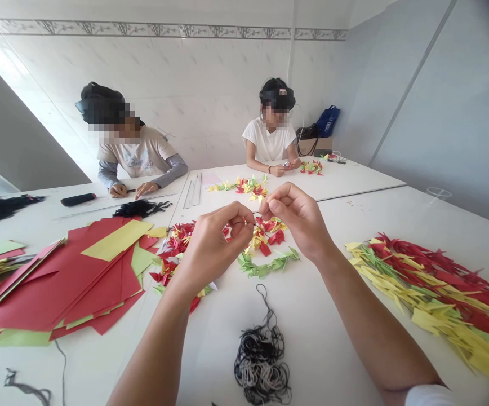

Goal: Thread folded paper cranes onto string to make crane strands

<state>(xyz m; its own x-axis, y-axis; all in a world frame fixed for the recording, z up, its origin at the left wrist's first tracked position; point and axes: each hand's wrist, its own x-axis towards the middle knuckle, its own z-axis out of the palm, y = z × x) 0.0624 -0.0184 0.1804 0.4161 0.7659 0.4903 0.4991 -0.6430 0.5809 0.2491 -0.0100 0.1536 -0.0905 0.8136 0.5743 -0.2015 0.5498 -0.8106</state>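
A thin dark thread is stretched in the air between the two hands, just above the counter and over a heap of small folded paper pieces. The left hand has its grip pressed together on one end of the thread, thumb against forefinger. The right hand pinches the other end the same way, though what sits at its fingertips is too small to make out. The step looks like feeding the thread through a folded piece. It would likely go best with the thread held taut and short between the pinches, the hands close together, and the free end kept clear of the heap so it does not snag. Just below the heap lies a green chain of joined pieces, and nearer the body a tangle of black thread. To the left are loose paper sheets in red, yellow and green, and to the right long finished chains. Two other people sit across the counter, each with their own hands at work. No label or writing can be read; the print on one person's shirt is too faint.
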